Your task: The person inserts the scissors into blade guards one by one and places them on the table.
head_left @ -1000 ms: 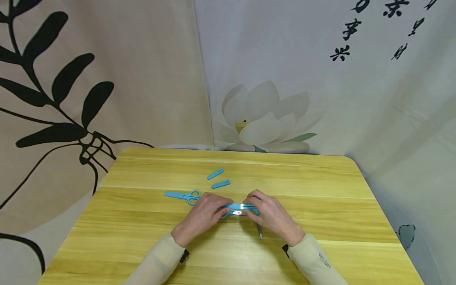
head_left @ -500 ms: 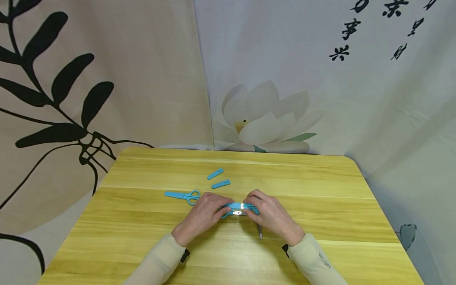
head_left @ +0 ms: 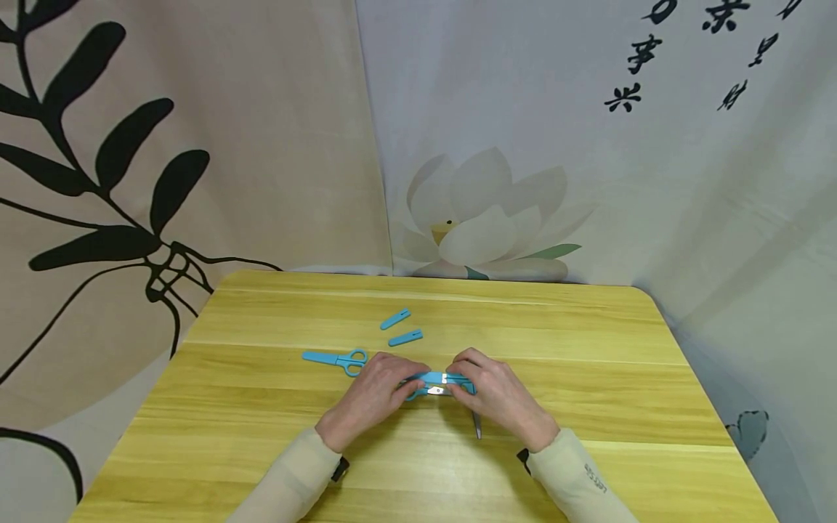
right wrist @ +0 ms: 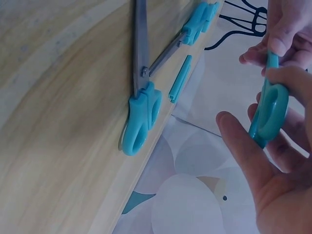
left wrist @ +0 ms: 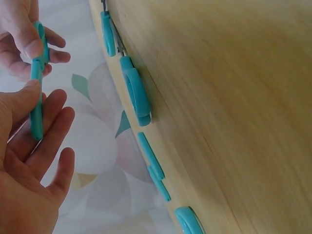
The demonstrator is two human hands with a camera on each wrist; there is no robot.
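Observation:
Both hands hold one pair of blue-handled scissors [head_left: 456, 379] above the table. My left hand [head_left: 379, 385] pinches the blue blade cover [head_left: 430, 378] over its blades; a short strip of bare metal shows between cover and handles. The handles [right wrist: 274, 114] are held between the thumb and fingers of my right hand [head_left: 500, 396]. Under the hands lie two uncovered pairs of scissors, one with its handles [right wrist: 139, 122] toward the right and its blades [head_left: 477, 426] toward the near edge, the other with its handles [right wrist: 195, 27] by my left hand, partly hidden.
Two loose blue blade covers [head_left: 395, 319] [head_left: 405, 338] lie farther back on the wooden table [head_left: 588, 349]. Left of my left hand rests a pair of covered scissors [head_left: 330, 359]. A printed cloth [head_left: 294, 145] hangs behind the table's far edge.

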